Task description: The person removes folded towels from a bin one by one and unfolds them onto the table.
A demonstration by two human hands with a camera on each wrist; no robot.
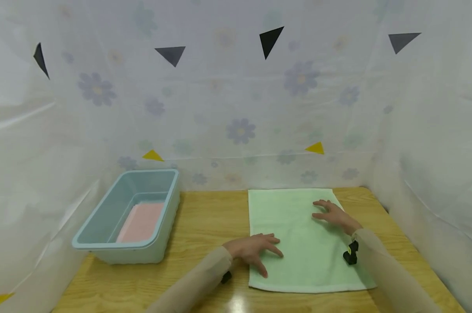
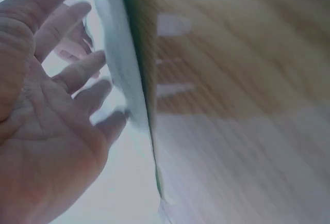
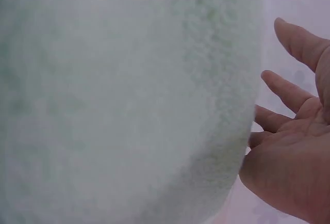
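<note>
A pale green towel (image 1: 298, 234) lies flat on the wooden table (image 1: 208, 217), right of the middle. My left hand (image 1: 255, 250) rests on the towel's near left edge with its fingers spread and straight. My right hand (image 1: 331, 214) lies flat on the towel's far right part, fingers spread too. In the left wrist view my left hand's open palm (image 2: 46, 131) sits next to the towel's edge (image 2: 124, 74). The right wrist view shows the towel's fluffy surface (image 3: 129, 100) close up and my right hand's fingers (image 3: 289, 95) beside it.
A light blue plastic bin (image 1: 103, 226) stands at the table's left, with a folded pink cloth (image 1: 141, 221) in its bottom. White flowered sheeting (image 1: 236, 108) walls the table on three sides. Bare wood shows between bin and towel.
</note>
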